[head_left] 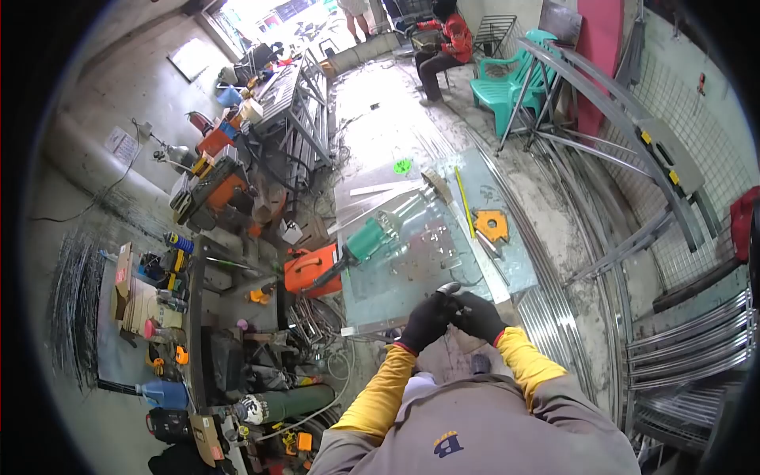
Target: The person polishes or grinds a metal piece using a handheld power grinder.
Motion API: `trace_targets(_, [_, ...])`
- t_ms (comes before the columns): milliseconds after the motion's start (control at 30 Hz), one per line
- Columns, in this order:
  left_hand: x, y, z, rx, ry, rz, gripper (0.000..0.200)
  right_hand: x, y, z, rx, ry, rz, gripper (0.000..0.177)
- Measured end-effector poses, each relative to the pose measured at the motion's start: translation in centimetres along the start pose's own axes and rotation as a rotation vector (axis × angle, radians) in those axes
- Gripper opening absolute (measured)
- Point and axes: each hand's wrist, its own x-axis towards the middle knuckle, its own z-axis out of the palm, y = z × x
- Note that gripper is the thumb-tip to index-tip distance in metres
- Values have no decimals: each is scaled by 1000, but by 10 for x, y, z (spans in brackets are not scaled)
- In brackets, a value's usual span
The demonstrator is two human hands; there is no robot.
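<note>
Meeting fingertip to fingertip just in front of the person's chest, the left hand (427,321) and the right hand (480,315) both wear black gloves, with yellow sleeves (380,396) running back from the wrists. The fingers of each hand are curled inward and pressed against those of the other. Whether they pinch some small thing between them or only grip each other's glove cannot be told, since the spot where they touch is dark and small. Just beyond the joined fingertips lies a clear sheet (380,289), flat on the floor, its near edge almost under the hands. On the sheet, farther out from the grip and to its left, a green power tool (364,241) lies on its side, with a scatter of small metal pieces (431,237) straight ahead of the fingers. Farther still and slightly right of the grip rests an orange magnetic square (492,226), with a yellow ruler (464,202) lying just beside it. Off the sheet's left edge, level with the green tool, sits an orange case (313,269). Below and left of the left hand, near the elbow, a green gas cylinder (293,402) lies on the ground. Right of the right hand, ribbed metal strips (554,324) run away along the floor. Far beyond the grip, a seated person (445,43) sits beside teal plastic chairs (507,87).
</note>
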Motion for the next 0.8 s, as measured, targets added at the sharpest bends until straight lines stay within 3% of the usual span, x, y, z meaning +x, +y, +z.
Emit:
trace_targets(33, [-7, 35, -6, -100, -37, -111, 50, -2, 1, 1, -46, -42, 38, 42])
trace_targets(133, [0, -3, -2, -84, -18, 74, 50, -3, 12, 3, -137, -72, 49, 39])
trace_targets(267, [-7, 1, 4, -142, 33, 9, 45, -3, 26, 12, -166, -69, -2, 43])
trace_targets(433, [-2, -10, 16, 340, 238, 130, 30, -1, 19, 7, -66, -67, 34, 34])
trace_targets(567, [-5, -7, 35, 452, 455, 164, 29, 0, 23, 9, -82, -45, -20, 33])
trace_targets(633, [-4, -11, 35, 452, 450, 121, 28, 0, 25, 10, -88, -75, -24, 35])
trace_targets(733, [-3, -18, 31, 409, 416, 214, 36, -2, 26, 12, -84, -31, -38, 36])
trace_targets(800, [-5, -18, 29, 83, 294, 116, 43, -2, 28, 13, -91, -27, -39, 37])
